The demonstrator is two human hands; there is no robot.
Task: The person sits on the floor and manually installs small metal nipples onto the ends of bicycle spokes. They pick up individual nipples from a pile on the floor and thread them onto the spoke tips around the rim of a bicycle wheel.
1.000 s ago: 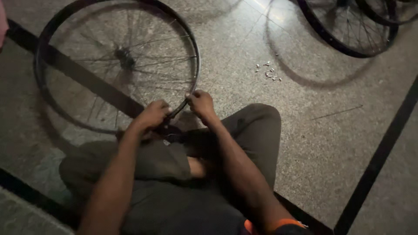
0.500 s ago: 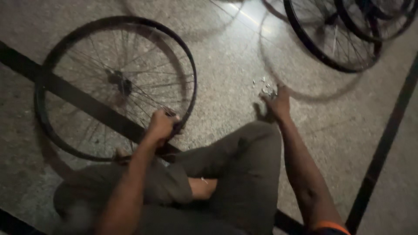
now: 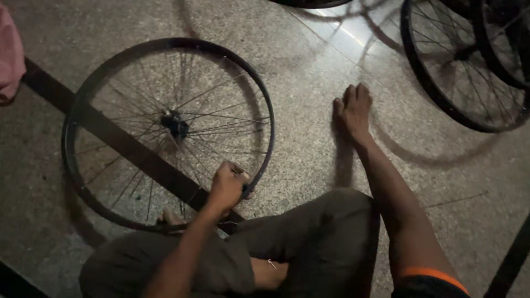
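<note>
A black spoked bicycle wheel (image 3: 93, 83) lies flat on the speckled stone floor, its hub (image 3: 175, 124) in the middle. My left hand (image 3: 226, 186) is closed around the rim at its near right edge. My right hand (image 3: 353, 107) is stretched out to the right of the wheel. It rests palm down on the floor with the fingers bent together. Whatever lies under that hand is hidden. I sit on the floor with my knees folded, in dark trousers (image 3: 314, 237).
More black spoked wheels (image 3: 441, 96) lie at the top right, overlapping each other. A pink cloth (image 3: 11, 60) shows at the left edge. Dark inlaid stripes (image 3: 49, 91) cross the floor under the wheel and at the lower right.
My right hand left the rim and reached out to the right, to where small pale metal pieces lay on the floor. My left hand stayed on the rim.
</note>
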